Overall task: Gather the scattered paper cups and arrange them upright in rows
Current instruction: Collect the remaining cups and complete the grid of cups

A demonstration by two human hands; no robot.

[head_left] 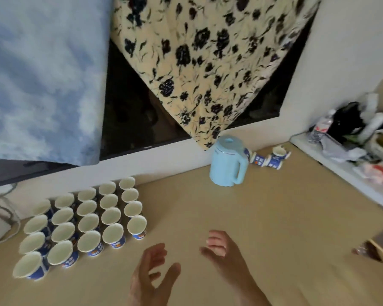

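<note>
Several blue-and-white paper cups (86, 221) stand upright in neat rows on the left of the tan table (263, 217). A few more cups (272, 159) lie tipped over at the table's far side, just right of a light blue jug. My left hand (150, 277) hovers over the near table edge, fingers spread, holding nothing. My right hand (221, 255) is beside it, fingers loosely curled and empty. Both hands are right of the cup rows and apart from them.
A light blue jug (227, 161) with a handle stands near the wall. A white shelf (341, 166) at right holds bottles, bags and clutter. Floral cloth (208, 62) and blue fabric (42, 74) hang above. Cables (7, 208) lie at far left.
</note>
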